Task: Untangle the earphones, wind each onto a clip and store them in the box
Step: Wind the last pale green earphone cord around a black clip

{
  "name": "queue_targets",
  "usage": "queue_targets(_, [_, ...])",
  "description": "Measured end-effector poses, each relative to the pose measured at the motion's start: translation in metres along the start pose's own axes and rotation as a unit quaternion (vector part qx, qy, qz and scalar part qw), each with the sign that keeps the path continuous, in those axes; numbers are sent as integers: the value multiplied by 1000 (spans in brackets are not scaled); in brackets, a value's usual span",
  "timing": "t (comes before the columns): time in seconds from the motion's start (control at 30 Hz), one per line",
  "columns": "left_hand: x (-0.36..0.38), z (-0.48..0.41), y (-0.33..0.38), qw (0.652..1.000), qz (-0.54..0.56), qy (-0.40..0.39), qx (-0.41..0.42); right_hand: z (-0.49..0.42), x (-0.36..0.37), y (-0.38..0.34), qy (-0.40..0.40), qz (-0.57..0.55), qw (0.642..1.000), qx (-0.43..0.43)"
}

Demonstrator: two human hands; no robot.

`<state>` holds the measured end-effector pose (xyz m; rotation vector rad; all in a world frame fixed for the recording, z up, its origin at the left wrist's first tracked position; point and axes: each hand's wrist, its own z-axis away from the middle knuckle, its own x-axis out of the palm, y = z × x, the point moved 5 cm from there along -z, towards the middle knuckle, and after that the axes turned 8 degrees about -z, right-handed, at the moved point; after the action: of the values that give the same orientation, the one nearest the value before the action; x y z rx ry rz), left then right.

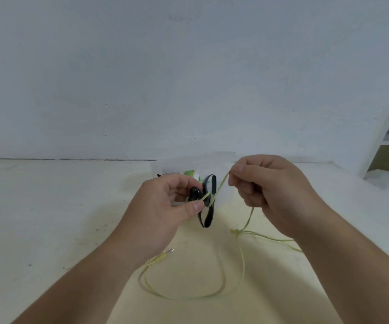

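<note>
My left hand (pixel 163 206) pinches the black clip (pixel 212 185); my right hand (pixel 273 192) pinches the green cable (pixel 221 181) taut, both above the worktop (pixel 48 206), box (pixel 189 163) just behind.

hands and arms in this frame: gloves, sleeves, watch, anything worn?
Nothing worn that shows. The left hand and right hand are bare: no gloves, rings or tape. The left forearm and right forearm are bare down to the frame edge, with no sleeve, watch or wristband in view. Fingernails are short and unpainted.
</note>
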<state>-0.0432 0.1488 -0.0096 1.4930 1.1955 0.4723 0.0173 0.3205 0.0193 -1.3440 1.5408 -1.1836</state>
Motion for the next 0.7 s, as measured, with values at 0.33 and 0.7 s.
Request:
queue_targets(0.33, [9,4,4,980,177,-87,-12,-2,-6,8,72,141,987,2])
queue_targets(0.7, [-9,-2,-11,957,261,99,-83,16,47,31,-224,123,961,108])
